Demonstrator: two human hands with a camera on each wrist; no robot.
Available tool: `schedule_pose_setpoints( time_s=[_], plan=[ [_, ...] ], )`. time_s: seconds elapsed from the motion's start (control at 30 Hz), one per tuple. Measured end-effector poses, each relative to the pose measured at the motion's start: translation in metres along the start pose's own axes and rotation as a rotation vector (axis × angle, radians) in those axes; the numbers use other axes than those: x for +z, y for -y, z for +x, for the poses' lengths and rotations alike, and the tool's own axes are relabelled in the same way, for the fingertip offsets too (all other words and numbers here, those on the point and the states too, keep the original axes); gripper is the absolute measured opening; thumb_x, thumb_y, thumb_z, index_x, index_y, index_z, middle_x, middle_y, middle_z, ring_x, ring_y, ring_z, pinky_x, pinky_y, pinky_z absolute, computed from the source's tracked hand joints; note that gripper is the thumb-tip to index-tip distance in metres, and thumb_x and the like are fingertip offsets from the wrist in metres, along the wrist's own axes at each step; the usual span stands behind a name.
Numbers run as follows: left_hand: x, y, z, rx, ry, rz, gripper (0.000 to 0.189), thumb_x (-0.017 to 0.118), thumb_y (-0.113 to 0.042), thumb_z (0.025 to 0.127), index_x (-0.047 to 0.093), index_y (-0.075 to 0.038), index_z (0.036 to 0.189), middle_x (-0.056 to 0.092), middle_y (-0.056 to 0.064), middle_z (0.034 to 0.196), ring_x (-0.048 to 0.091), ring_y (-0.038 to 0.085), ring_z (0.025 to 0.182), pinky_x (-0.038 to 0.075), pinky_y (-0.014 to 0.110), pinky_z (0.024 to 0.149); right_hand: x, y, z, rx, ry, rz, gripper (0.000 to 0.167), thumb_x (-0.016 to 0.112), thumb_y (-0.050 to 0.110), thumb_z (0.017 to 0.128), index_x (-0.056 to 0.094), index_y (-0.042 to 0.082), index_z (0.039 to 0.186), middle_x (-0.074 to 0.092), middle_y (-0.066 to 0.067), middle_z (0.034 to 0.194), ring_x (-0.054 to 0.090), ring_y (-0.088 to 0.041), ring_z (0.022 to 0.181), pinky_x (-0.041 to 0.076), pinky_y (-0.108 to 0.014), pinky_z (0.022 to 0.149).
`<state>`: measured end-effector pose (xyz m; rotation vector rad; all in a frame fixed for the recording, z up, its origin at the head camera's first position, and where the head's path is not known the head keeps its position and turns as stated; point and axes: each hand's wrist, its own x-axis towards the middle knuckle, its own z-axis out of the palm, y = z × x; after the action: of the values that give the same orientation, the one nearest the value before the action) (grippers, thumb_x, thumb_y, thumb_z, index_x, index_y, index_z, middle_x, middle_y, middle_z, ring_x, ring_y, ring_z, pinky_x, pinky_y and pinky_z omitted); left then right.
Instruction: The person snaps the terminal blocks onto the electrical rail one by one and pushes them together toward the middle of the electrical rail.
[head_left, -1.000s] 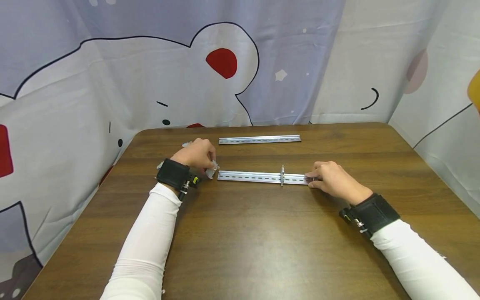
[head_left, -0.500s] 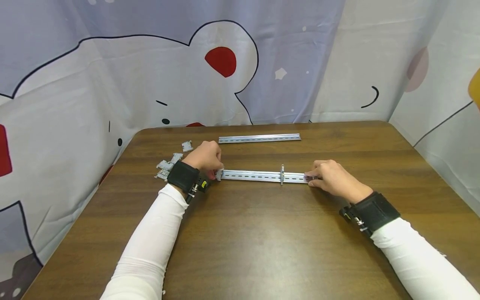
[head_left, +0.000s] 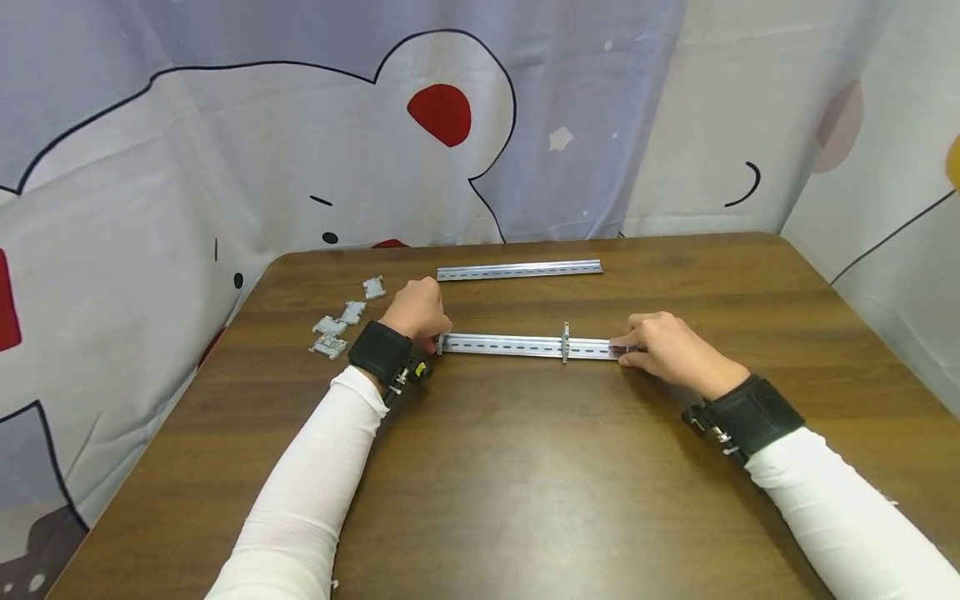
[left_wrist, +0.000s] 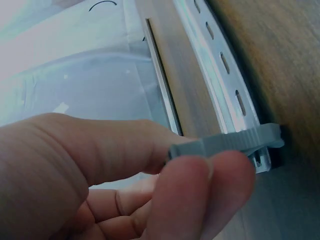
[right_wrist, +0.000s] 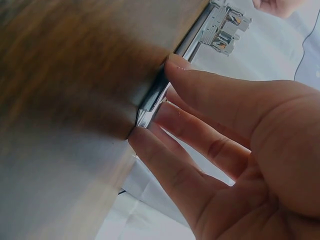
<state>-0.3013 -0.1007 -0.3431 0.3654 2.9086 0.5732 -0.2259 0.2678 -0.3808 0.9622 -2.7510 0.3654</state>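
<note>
Left hand [head_left: 415, 310] pinches a grey clip [left_wrist: 245, 140], mostly hidden from above, at one end of the rail [head_left: 502, 345] on the table [head_left: 525, 467]; right hand [head_left: 669, 350] grips the other, partly covered end.

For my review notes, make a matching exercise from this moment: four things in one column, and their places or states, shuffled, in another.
Things
1. Left hand
2. Far rail
3. Loose pieces
4. Right hand

Places or states
A. Scattered on the left of the table
B. Holds the right end of the near rail
C. Pinches a grey piece at the near rail's left end
D. Lies near the table's back edge

Pairs: 1-C, 2-D, 3-A, 4-B
</note>
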Motion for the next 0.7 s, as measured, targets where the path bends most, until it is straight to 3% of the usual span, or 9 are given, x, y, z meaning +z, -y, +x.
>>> schedule_pose_setpoints(
  time_s=[0.13, 0.4, 0.53, 0.7],
  plan=[
    [-0.0007, -0.0013, -0.0011, -0.037, -0.003, -0.018, 0.020, 0.062, -0.006, 0.081, 0.059, -0.005, 0.061, 0.065, 0.008, 0.056, 0.065, 0.015, 0.044, 0.057, 0.036, 0.071, -0.0012, 0.0010, 0.0007, 0.011, 0.011, 0.000, 0.026, 0.081, 0.005, 0.077, 0.076, 0.003, 0.103, 0.065, -0.005, 0.088, 0.065, -0.021, 0.078, 0.051, -0.036, 0.067],
    [0.0017, -0.0048, 0.0023, -0.046, -0.014, 0.008, 0.022, 0.059, -0.003, 0.079, 0.049, -0.008, 0.060, 0.058, 0.007, 0.050, 0.064, 0.015, 0.041, 0.046, 0.027, 0.048, -0.0011, -0.0003, 0.0015, -0.005, -0.006, -0.007, 0.027, 0.081, 0.005, 0.077, 0.076, 0.004, 0.103, 0.065, -0.005, 0.087, 0.064, -0.021, 0.077, 0.051, -0.036, 0.065],
    [0.0022, -0.0030, 0.0027, -0.056, 0.002, -0.010, 0.026, 0.060, -0.004, 0.079, 0.048, -0.009, 0.057, 0.057, 0.007, 0.050, 0.065, 0.016, 0.043, 0.048, 0.026, 0.049, 0.0014, -0.0010, 0.0005, 0.003, -0.007, -0.007, 0.028, 0.082, 0.006, 0.076, 0.076, 0.003, 0.103, 0.064, -0.006, 0.085, 0.062, -0.021, 0.072, 0.048, -0.034, 0.062],
    [-0.0033, 0.0010, 0.0000, -0.069, 0.039, -0.025, 0.029, 0.074, -0.014, 0.082, 0.056, -0.007, 0.062, 0.065, 0.009, 0.059, 0.068, 0.018, 0.049, 0.054, 0.028, 0.058, 0.0025, 0.0002, 0.0015, 0.012, 0.002, -0.003, 0.028, 0.080, 0.005, 0.077, 0.076, 0.002, 0.104, 0.064, -0.006, 0.085, 0.061, -0.021, 0.072, 0.047, -0.034, 0.062]
  ],
)
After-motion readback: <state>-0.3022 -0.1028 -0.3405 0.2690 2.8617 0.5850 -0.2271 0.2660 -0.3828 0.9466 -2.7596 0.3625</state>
